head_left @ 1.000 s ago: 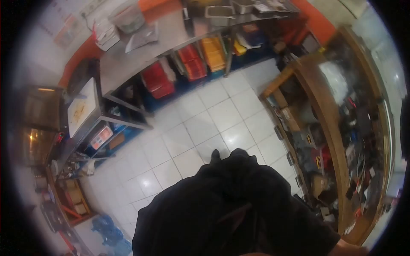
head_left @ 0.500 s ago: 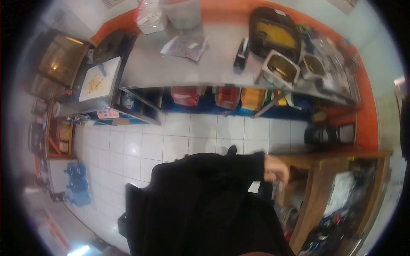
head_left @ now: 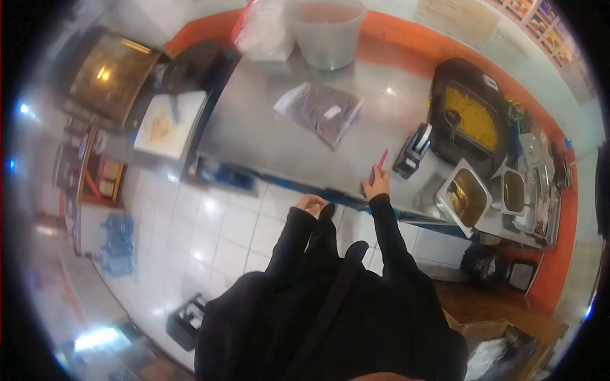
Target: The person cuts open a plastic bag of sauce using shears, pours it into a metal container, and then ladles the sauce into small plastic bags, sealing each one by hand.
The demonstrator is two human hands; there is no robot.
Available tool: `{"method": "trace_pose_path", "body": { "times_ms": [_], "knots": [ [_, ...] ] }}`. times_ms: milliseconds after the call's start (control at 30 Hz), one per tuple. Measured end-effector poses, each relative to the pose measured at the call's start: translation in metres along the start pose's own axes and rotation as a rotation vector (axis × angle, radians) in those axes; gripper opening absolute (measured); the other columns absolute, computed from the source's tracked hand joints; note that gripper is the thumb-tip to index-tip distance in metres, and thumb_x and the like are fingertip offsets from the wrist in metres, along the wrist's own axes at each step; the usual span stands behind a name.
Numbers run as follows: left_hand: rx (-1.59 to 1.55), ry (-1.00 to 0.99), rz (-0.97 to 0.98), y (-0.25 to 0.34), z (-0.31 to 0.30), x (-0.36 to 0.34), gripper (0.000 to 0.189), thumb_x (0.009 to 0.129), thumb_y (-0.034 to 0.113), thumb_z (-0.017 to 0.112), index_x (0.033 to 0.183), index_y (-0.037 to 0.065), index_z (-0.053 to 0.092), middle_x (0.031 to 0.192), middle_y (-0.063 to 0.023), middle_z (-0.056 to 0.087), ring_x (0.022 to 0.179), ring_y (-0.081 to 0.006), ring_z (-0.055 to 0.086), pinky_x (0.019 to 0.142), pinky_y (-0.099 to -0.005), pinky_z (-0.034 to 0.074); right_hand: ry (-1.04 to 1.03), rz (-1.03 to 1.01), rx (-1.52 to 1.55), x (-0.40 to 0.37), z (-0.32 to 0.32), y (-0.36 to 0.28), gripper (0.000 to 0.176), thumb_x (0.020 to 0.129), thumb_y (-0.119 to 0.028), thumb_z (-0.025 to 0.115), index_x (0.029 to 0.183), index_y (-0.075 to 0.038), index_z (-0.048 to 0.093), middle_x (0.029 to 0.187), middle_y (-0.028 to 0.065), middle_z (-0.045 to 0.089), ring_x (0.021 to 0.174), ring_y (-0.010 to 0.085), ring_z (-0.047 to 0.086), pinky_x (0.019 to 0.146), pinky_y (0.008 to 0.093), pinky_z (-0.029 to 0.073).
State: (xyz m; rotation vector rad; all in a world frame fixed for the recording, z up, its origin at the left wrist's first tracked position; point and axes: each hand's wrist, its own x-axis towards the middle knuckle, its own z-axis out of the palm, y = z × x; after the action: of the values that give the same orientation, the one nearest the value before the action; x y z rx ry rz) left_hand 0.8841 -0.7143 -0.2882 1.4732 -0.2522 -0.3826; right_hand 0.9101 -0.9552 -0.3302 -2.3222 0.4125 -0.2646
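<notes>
My right hand [head_left: 376, 184] is at the front edge of the steel table [head_left: 248, 120], closed around a slim red pen [head_left: 384, 159] that points up and away. My left hand [head_left: 310, 204] hangs over the floor just short of the table edge, its fingers loosely bent and apart, with nothing visible in them. Beside the pen stands a black tape dispenser [head_left: 413, 152] with a pale roll. A clear plastic bag with dark contents and a white label [head_left: 332, 113] lies flat on the tabletop.
A black roaster [head_left: 438, 114] of yellow food and a steel pan [head_left: 467, 197] are at the right. A translucent bucket [head_left: 327, 38] stands at the back. Leftward are a white cutting board [head_left: 168, 140] with a knife and blue water jugs [head_left: 117, 244].
I have turned from the wooden shelf at the right to face the table. My right hand now holds the red pen over the table edge, and my left hand has come into view.
</notes>
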Motion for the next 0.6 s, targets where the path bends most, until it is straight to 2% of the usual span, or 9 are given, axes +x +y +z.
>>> {"method": "trace_pose_path", "body": {
  "times_ms": [100, 133, 167, 200, 267, 367, 433, 500, 600],
  "knots": [
    [0.446, 0.149, 0.15, -0.014, -0.063, 0.103, 0.012, 0.079, 0.013, 0.051, 0.087, 0.005, 0.055, 0.083, -0.004, 0.057, 0.08, -0.0126, 0.052, 0.072, -0.0248, 0.04, 0.07, 0.069, -0.078, 0.01, -0.006, -0.017, 0.067, 0.061, -0.018, 0.062, 0.12, -0.005, 0.033, 0.102, 0.0192, 0.037, 0.095, 0.0333, 0.041, 0.081, 0.0377, 0.037],
    [0.313, 0.203, -0.097, 0.051, -0.055, 0.121, 0.013, 0.077, 0.01, 0.051, 0.088, 0.003, 0.054, 0.082, -0.005, 0.057, 0.081, -0.0146, 0.053, 0.075, -0.0261, 0.04, 0.086, 0.1, -0.099, 0.01, -0.005, -0.018, 0.072, 0.061, -0.018, 0.062, 0.124, -0.007, 0.028, 0.107, 0.0211, 0.035, 0.1, 0.0351, 0.038, 0.085, 0.0387, 0.034],
    [0.499, 0.136, 0.133, -0.003, -0.104, 0.167, 0.016, 0.076, 0.01, 0.052, 0.09, 0.002, 0.054, 0.088, -0.0074, 0.056, 0.084, -0.0145, 0.052, 0.077, -0.0259, 0.039, 0.163, 0.152, -0.106, 0.014, -0.009, -0.028, 0.072, 0.061, -0.018, 0.062, 0.124, -0.007, 0.028, 0.107, 0.0211, 0.035, 0.1, 0.0351, 0.038, 0.085, 0.0387, 0.034],
    [0.623, 0.218, 0.141, -0.026, -0.129, 0.209, 0.023, 0.073, 0.01, 0.054, 0.094, 0.001, 0.052, 0.094, -0.0104, 0.054, 0.088, -0.017, 0.051, 0.078, -0.0281, 0.039, 0.122, 0.157, -0.237, 0.017, -0.017, -0.043, 0.073, 0.061, -0.021, 0.063, 0.124, -0.008, 0.028, 0.106, 0.0222, 0.035, 0.1, 0.0363, 0.037, 0.084, 0.0404, 0.034],
    [0.97, 0.27, 0.118, 0.009, -0.13, 0.259, 0.041, 0.067, 0.019, 0.06, 0.102, 0.0, 0.047, 0.098, -0.0164, 0.052, 0.092, -0.0276, 0.049, 0.082, -0.0344, 0.037, 0.111, 0.265, -0.374, 0.011, -0.021, -0.053, 0.074, 0.061, -0.023, 0.064, 0.124, -0.008, 0.028, 0.106, 0.0233, 0.035, 0.099, 0.0376, 0.037, 0.084, 0.0422, 0.033],
    [1.239, 0.325, 0.175, 0.002, -0.12, 0.316, 0.059, 0.064, 0.029, 0.064, 0.11, -0.001, 0.042, 0.105, -0.0214, 0.049, 0.099, -0.0335, 0.046, 0.084, -0.0374, 0.036, 0.381, 0.194, -0.192, -0.001, -0.019, -0.05, 0.069, 0.063, -0.022, 0.063, 0.122, -0.009, 0.031, 0.107, 0.0194, 0.037, 0.096, 0.0334, 0.042, 0.082, 0.0418, 0.036],
    [1.343, 0.145, -0.058, 0.023, -0.1, 0.336, 0.063, 0.065, 0.034, 0.064, 0.112, -0.002, 0.041, 0.11, -0.022, 0.047, 0.101, -0.0339, 0.045, 0.084, -0.0381, 0.036, 0.43, 0.521, 0.514, -0.021, -0.028, -0.044, 0.059, 0.066, -0.022, 0.061, 0.117, -0.01, 0.034, 0.103, 0.0161, 0.041, 0.086, 0.0264, 0.049, 0.079, 0.0405, 0.039],
    [1.429, 0.022, -0.384, 0.08, -0.06, 0.332, 0.062, 0.071, 0.041, 0.057, 0.115, -0.001, 0.041, 0.106, -0.0207, 0.05, 0.096, -0.0298, 0.05, 0.082, -0.034, 0.039, 0.614, 0.562, 0.687, -0.043, -0.036, -0.022, 0.05, 0.069, -0.027, 0.059, 0.111, -0.009, 0.037, 0.1, 0.0121, 0.043, 0.076, 0.0216, 0.051, 0.074, 0.038, 0.04],
    [1.516, -0.046, -0.415, 0.08, -0.059, 0.343, 0.06, 0.072, 0.039, 0.057, 0.114, -0.001, 0.042, 0.104, -0.02, 0.051, 0.095, -0.0283, 0.05, 0.081, -0.0333, 0.039, 1.118, 0.803, 1.481, -0.059, -0.077, -0.006, 0.045, 0.073, -0.035, 0.054, 0.106, -0.009, 0.038, 0.098, 0.0107, 0.043, 0.073, 0.0212, 0.05, 0.067, 0.0369, 0.039]
  ]
}}
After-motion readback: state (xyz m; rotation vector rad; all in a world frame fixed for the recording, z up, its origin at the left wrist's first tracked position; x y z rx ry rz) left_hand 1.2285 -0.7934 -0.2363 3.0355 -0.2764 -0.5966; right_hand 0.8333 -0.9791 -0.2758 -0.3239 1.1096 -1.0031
